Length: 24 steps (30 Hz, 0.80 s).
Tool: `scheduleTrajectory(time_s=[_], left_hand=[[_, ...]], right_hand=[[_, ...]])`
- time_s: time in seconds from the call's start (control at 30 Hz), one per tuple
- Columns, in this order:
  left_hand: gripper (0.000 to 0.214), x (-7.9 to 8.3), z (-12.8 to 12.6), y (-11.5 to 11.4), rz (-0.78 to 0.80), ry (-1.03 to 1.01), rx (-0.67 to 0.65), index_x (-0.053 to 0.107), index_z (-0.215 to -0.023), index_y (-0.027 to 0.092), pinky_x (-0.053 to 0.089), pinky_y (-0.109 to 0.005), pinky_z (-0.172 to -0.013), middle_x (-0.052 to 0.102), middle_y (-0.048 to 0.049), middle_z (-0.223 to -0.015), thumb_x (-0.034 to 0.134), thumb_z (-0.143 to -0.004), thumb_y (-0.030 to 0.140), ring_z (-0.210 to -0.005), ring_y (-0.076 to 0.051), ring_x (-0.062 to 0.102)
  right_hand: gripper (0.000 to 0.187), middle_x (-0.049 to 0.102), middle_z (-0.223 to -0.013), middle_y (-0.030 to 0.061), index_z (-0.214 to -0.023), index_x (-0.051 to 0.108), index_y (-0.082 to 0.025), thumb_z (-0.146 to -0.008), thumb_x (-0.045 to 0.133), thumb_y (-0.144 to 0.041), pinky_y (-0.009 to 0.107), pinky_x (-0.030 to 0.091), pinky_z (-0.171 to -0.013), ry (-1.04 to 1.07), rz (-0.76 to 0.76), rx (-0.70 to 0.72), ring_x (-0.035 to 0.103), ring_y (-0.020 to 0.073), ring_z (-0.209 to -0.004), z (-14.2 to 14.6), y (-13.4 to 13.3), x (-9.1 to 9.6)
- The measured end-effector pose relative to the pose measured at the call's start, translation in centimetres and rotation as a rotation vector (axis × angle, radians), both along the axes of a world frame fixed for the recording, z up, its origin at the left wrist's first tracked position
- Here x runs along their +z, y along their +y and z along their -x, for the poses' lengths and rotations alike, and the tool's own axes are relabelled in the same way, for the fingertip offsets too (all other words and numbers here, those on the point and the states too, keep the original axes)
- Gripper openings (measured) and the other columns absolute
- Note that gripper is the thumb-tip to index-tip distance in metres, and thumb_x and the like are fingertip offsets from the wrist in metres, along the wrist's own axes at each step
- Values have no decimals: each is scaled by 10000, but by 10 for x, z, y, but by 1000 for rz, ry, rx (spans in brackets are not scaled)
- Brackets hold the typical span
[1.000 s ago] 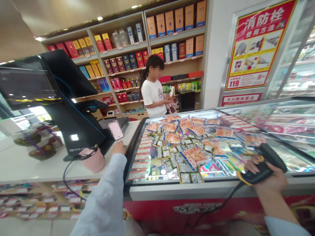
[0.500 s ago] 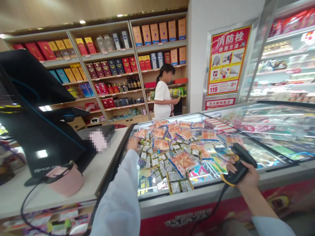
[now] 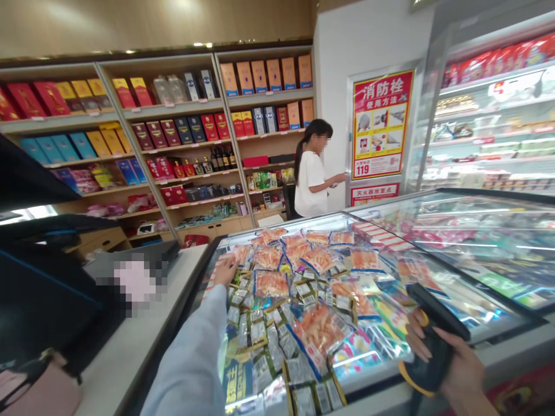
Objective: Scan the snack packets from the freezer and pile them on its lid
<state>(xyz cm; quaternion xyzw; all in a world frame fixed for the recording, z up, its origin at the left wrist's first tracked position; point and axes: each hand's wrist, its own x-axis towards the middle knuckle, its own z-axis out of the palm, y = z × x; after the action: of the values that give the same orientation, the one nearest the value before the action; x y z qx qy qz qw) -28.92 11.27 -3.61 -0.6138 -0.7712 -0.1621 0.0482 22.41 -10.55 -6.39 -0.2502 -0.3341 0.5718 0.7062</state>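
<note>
Shelving wall (image 3: pixel 173 110): we see it fill the upper left of the frame, with rows of red, blue and orange boxes and some bottles.
Chest freezer (image 3: pixel 515 346): it runs from the centre to the lower right, its glass lid is shut, and snack packets lie on top.
Checkout counter (image 3: pixel 143 341): this pale surface at the lower left touches the freezer's left edge.
Till terminal (image 3: pixel 47 300): it is black, stands on the counter and is cut off by the left edge of the frame.
Fire-hydrant poster (image 3: pixel 380 124): it is red and hangs on the white wall at the upper right of centre.
Another person (image 3: pixel 310 184): we see a white shirt, just left of the poster and beyond the freezer.
Snack packets (image 3: pixel 318 329): orange and green sachets are strewn over the left part of the lid.
Barcode scanner (image 3: pixel 433 346): we find it at the lower right, black with a yellow band, held above the freezer's near rim.
Right hand (image 3: pixel 462 372): its fingers are wrapped tight round the scanner's grip.
Left hand (image 3: pixel 226 270): left of centre, it lies flat with fingers extended on the lid's left edge among the packets, and we see nothing in it.
</note>
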Motion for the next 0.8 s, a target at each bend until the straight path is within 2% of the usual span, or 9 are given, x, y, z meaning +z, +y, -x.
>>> scheduleTrajectory(time_s=[0.17, 0.3, 0.4, 0.5, 0.6, 0.67, 0.7, 0.77, 0.8], left_hand=[[479, -9, -30, 7, 70, 25, -118, 529, -1321, 236, 318, -314, -1089, 537, -57, -1394, 337, -929, 433, -1308, -185, 462], [517, -11, -60, 7, 110, 57, -106, 447, -1392, 220, 295, -361, -1109, 483, -99, -1437, 300, -937, 417, -1315, -204, 453], [502, -5, -69, -2, 139, 94, -95, 463, -1380, 234, 262, -401, -1126, 500, -110, -1418, 305, -934, 403, -1318, -218, 448], [447, 17, -60, -16, 177, 127, -86, 566, -1282, 248, 309, -452, -1087, 604, -118, -1294, 351, -920, 400, -1270, -257, 496], [460, 59, -59, -24, 176, 163, -27, 641, -1168, 162, 317, -564, -1038, 599, -189, -1267, 360, -909, 419, -1264, -362, 478], [497, 91, -87, -23, 103, 209, -11, 617, -1189, 121, 228, -625, -1060, 503, -218, -1367, 360, -906, 439, -1302, -403, 411], [510, 104, -112, -21, 15, 254, -52, 596, -1214, 128, 236, -623, -1056, 507, -208, -1359, 374, -901, 463, -1269, -398, 444], [486, 121, -184, -17, -108, 314, -270, 573, -1231, 138, 291, -571, -1039, 554, -191, -1289, 377, -913, 448, -1200, -355, 508], [463, 123, -227, -14, -138, 327, -400, 574, -1220, 135, 308, -547, -1030, 580, -187, -1243, 370, -924, 427, -1170, -335, 532]], right_hand=[[227, 454, -634, 11, -760, 519, -218, -678, 662, -375, 272, 370, -371, -23, 23, 19, 379, 105, -412, -1, -2, -2], [229, 436, -611, 3, -725, 520, -211, -651, 663, -374, 250, 341, -371, 13, 31, -11, 361, 94, -411, 5, -6, 7], [217, 429, -604, -6, -721, 523, -212, -640, 658, -361, 241, 332, -373, 27, 35, -19, 343, 87, -411, 8, -7, 11], [201, 431, -606, -10, -725, 523, -216, -651, 647, -355, 238, 329, -372, 26, 25, -3, 342, 89, -414, 8, -7, 12], [192, 448, -618, -7, -739, 530, -214, -657, 644, -344, 236, 336, -377, 41, 20, 5, 359, 89, -414, 8, -8, 11], [189, 462, -619, -4, -745, 537, -210, -660, 645, -339, 233, 341, -382, 52, 17, 10, 379, 89, -413, 9, -9, 10], [189, 469, -618, -2, -745, 539, -207, -662, 647, -337, 231, 342, -384, 57, 14, 13, 389, 90, -412, 9, -9, 10], [192, 479, -615, -2, -745, 544, -204, -664, 656, -337, 227, 341, -384, 69, 3, 19, 400, 88, -406, 9, -10, 9], [194, 484, -615, -1, -747, 546, -203, -666, 660, -338, 225, 343, -385, 76, -3, 21, 403, 86, -404, 9, -10, 9]])
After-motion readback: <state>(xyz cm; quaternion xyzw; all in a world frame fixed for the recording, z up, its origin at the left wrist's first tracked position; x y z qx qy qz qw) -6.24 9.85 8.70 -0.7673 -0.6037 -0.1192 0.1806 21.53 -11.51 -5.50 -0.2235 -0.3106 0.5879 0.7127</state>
